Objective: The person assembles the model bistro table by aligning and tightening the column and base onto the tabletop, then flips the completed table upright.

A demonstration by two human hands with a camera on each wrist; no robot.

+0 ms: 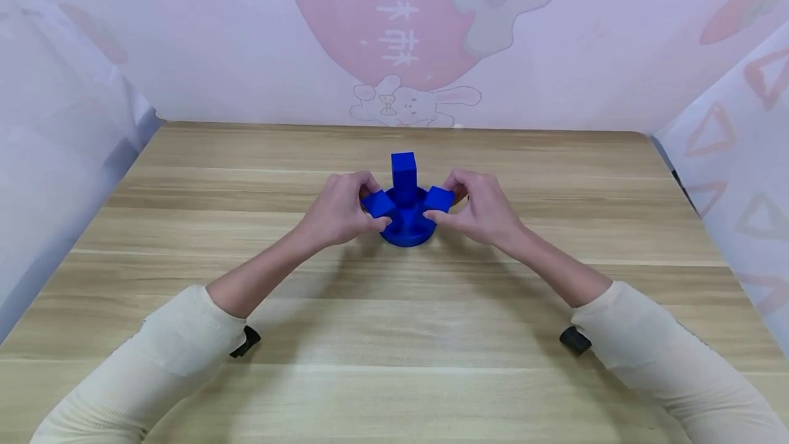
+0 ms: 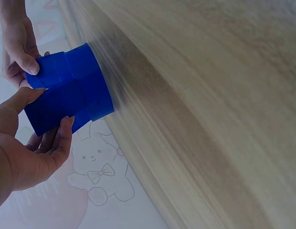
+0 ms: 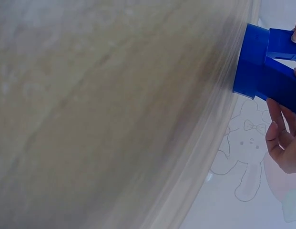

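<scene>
A round blue base [image 1: 408,235] sits on the wooden table, with three square blue blocks standing around it. My left hand [image 1: 341,211] pinches the left block [image 1: 378,204] between thumb and fingers. On the other side, my right hand [image 1: 483,210] holds the right block [image 1: 439,199] the same way. The back block [image 1: 403,171] stands upright, touched by neither hand. Both held blocks reach down to the base [image 2: 97,90] in the left wrist view; whether they are fixed to it cannot be told. Only part of the right hand [image 3: 287,143] shows in the right wrist view.
The wooden table [image 1: 394,334] spreads around the base on all sides. Behind it rises a pale wall covering [image 1: 234,40] with printed rabbits and lettering, and similar sheets hang at left and right. Dark devices [image 1: 576,340] show beneath both sleeves.
</scene>
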